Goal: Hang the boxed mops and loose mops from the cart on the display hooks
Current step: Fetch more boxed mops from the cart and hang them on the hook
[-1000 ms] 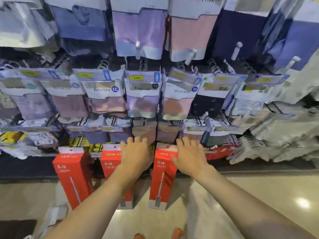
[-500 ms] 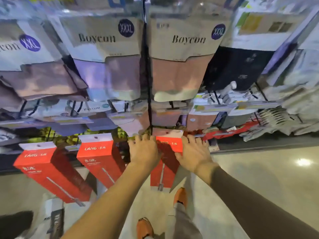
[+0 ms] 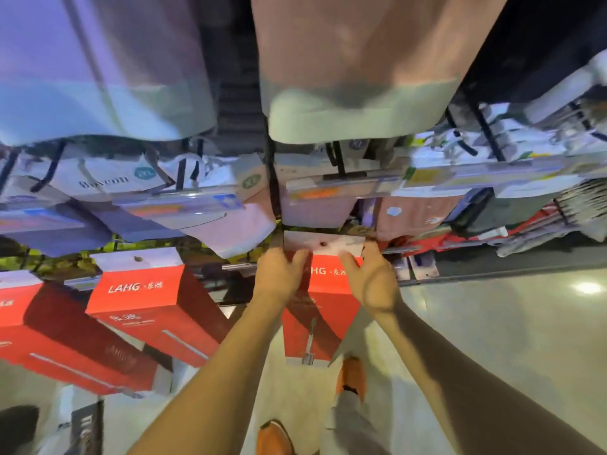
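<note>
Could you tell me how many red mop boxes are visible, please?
3: the far-left box, the second box beside it, the middle box held by the left hand and right hand. Red items further right may be more.

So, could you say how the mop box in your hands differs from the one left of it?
The held box is gripped at its top by left hand and right hand; the neighbouring box hangs untouched. Hands hide part of the held box's LAHG lettering, not the neighbouring box's. Both are red with white holed tabs.

Red boxed mop (image 3: 325,290), white top tab with a punched hole, upright, two matching boxes (image 3: 144,300) tilted to its left
</note>
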Available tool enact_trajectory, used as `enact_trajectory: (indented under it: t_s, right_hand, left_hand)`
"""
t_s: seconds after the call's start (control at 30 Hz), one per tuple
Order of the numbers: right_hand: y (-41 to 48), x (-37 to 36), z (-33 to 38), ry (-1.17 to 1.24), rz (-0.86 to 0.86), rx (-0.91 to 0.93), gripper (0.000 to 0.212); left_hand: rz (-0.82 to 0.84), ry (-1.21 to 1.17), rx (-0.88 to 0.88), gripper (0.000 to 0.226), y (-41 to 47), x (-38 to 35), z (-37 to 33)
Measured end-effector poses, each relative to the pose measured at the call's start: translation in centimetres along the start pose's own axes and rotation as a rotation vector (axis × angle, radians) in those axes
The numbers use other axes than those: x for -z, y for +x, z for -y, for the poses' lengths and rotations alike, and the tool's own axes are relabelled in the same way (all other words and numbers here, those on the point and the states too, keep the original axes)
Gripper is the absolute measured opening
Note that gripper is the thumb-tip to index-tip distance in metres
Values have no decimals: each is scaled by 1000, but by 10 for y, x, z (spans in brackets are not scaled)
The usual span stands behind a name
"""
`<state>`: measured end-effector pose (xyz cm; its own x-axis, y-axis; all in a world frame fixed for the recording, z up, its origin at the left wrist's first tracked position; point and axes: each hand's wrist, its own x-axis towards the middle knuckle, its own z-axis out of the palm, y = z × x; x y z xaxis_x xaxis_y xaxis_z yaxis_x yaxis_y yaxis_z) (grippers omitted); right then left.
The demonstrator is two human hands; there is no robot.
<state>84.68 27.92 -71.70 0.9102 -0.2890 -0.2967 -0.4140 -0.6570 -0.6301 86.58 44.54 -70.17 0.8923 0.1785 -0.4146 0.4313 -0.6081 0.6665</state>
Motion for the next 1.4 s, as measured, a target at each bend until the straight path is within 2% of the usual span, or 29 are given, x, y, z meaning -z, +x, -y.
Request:
enact_trajectory:
  t_s: [0.07,0.17,0.23,0.27,0.37,0.47,0.63,0.73,0.83,0.97,1.1,1.2,1.3,1.4]
  right_hand:
    - [7,-10,-14,81,-66,65,32]
    - [10,-16,-25,203,-106,171,15]
    - [6,-17,-27,259,-114,200,32]
    - [2,-17,-28,287,-101,178,34]
    - [-19,-18,-33,345,-58,97,9]
    - [-51,-14,-41,389,-71,38,11]
    - [-120,16,-38,320,-144,-6,11]
    - [-162,45,-25,415,-171,-42,5]
    - [-203,82,-9,497,-206,-1,10]
    - [-245,141,8,558,-325,4,4]
    - [-289,209,17,609,-454,-19,3]
    - [-335,268,22,748,-571,-12,7]
    - [-358,300,29,846,-590,7,14]
    - [-392,356,23,874,-659,10,9]
  left_hand:
    - [-41,-86,-2,26,3,-6,6]
    - [-71,-209,13,26,0,-13,14]
    - [-78,-285,46,27,-7,-16,18]
    - [-84,-306,57,27,-11,-17,19]
    - [-86,-405,44,17,-31,-16,23]
    - [-56,-467,25,13,-59,-14,32]
    - [-10,-512,-6,18,-117,-11,39]
    - [31,-533,-37,18,-153,2,28]
    - [64,-552,-106,16,-187,24,3]
    - [144,-589,-198,18,-233,56,-45]
    - [291,-487,-377,10,-274,84,-110]
    - [408,-428,-497,12,-318,99,-164]
    - [519,-495,-483,11,-344,107,-194]
    - [617,-548,-475,8,-387,100,-237]
